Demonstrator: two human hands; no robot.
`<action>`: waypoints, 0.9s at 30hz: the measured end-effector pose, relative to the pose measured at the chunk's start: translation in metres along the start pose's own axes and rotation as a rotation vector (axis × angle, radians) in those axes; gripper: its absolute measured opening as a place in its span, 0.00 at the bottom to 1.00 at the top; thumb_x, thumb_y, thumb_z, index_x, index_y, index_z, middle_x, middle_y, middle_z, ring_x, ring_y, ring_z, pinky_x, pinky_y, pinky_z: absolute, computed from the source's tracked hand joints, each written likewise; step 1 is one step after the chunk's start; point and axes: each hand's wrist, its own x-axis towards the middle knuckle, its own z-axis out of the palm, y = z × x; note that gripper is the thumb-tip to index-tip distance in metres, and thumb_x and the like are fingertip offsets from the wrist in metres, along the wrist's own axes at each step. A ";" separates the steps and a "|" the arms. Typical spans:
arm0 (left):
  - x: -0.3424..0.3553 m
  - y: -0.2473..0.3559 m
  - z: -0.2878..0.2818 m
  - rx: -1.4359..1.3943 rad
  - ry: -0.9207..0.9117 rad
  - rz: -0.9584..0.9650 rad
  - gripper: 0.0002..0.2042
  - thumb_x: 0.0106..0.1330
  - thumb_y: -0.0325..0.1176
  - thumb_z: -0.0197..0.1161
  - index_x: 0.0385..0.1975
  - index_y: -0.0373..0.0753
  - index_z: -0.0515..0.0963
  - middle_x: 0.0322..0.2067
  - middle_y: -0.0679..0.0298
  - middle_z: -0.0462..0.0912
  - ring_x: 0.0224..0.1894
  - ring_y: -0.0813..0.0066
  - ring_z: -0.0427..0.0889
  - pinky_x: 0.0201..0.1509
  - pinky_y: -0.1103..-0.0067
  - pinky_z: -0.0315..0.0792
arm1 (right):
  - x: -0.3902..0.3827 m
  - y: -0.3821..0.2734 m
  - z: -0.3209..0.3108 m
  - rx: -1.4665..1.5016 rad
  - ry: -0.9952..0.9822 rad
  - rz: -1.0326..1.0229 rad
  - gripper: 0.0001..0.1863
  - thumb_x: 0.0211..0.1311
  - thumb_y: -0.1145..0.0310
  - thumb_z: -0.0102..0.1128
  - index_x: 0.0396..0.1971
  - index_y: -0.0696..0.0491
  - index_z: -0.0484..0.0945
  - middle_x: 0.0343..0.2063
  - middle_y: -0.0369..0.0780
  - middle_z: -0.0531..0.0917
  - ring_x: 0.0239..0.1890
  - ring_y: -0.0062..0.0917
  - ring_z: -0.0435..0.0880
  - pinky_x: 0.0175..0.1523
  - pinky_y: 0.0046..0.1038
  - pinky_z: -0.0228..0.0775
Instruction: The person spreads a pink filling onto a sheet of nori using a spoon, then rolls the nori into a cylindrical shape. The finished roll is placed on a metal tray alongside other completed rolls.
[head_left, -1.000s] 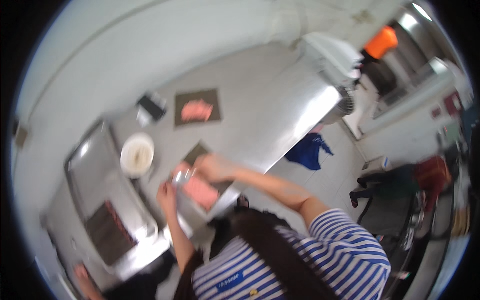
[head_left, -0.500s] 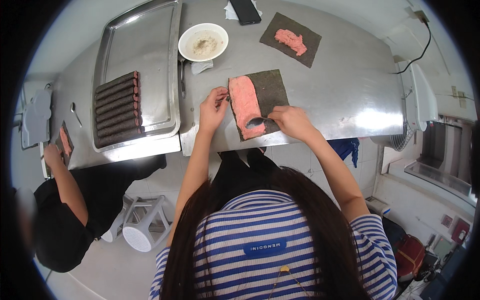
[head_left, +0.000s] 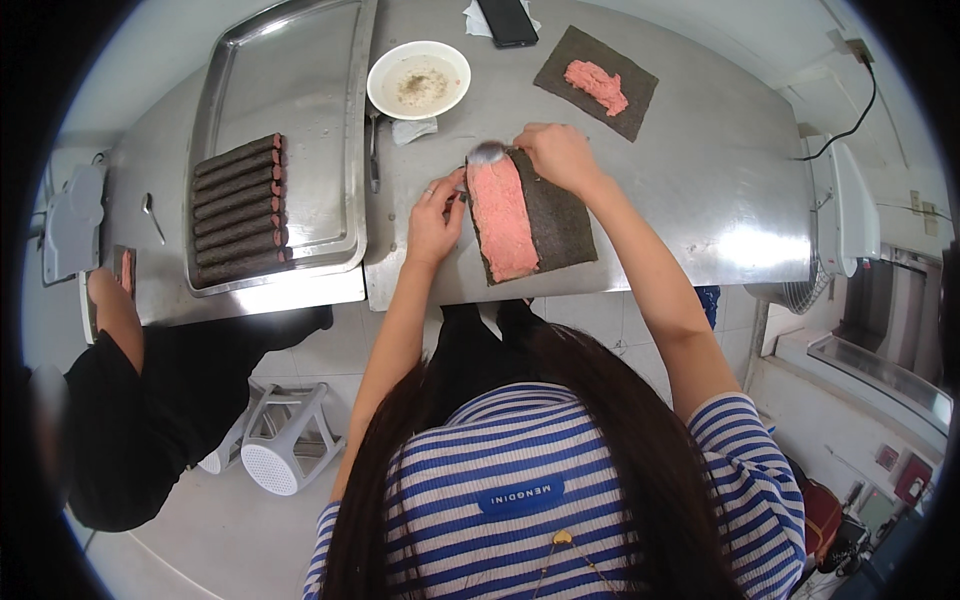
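Observation:
A dark seaweed sheet point(head_left: 562, 222) lies on the steel table in front of me, with a band of pink paste point(head_left: 502, 215) spread along its left side. My right hand point(head_left: 560, 158) is closed around the handle of a metal spoon point(head_left: 487, 153), whose bowl rests at the far end of the paste. At the sheet's left edge, my left hand point(head_left: 436, 218) has its fingers bent in, the tips pinching the edge near the upper corner. Part of the spoon handle is hidden by my right fingers.
Another seaweed sheet point(head_left: 636, 99) with a lump of paste lies far right. A white bowl point(head_left: 455, 101) of cloudy liquid stands beyond my left hand. On the left, a metal tray point(head_left: 318, 205) holds several seaweed rolls point(head_left: 238, 212). A co-worker's arm point(head_left: 117, 312) reaches in at far left.
My right hand has carried the spoon from the near end of the paste to its far end. The paste now looks smoother at the near end. The left hand stays by the sheet's left edge.

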 end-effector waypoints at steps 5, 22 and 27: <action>-0.001 -0.002 -0.001 0.007 0.017 -0.008 0.19 0.58 0.22 0.55 0.52 0.42 0.75 0.44 0.57 0.79 0.38 0.63 0.82 0.44 0.74 0.79 | -0.039 -0.003 -0.018 0.044 -0.045 -0.093 0.10 0.53 0.72 0.54 0.31 0.48 0.85 0.31 0.39 0.83 0.36 0.39 0.82 0.39 0.41 0.74; -0.003 -0.003 0.002 0.018 0.026 -0.021 0.17 0.59 0.24 0.56 0.50 0.42 0.74 0.43 0.58 0.79 0.39 0.63 0.83 0.43 0.73 0.79 | -0.004 0.015 -0.010 -0.038 0.062 -0.051 0.09 0.54 0.72 0.55 0.29 0.48 0.85 0.31 0.36 0.84 0.35 0.37 0.83 0.35 0.39 0.73; -0.003 -0.001 0.002 0.040 0.032 -0.016 0.16 0.59 0.24 0.56 0.49 0.42 0.76 0.43 0.58 0.79 0.39 0.64 0.83 0.42 0.74 0.79 | -0.041 0.013 -0.021 -0.010 -0.118 -0.119 0.10 0.54 0.72 0.55 0.30 0.47 0.85 0.31 0.37 0.84 0.35 0.37 0.83 0.36 0.39 0.74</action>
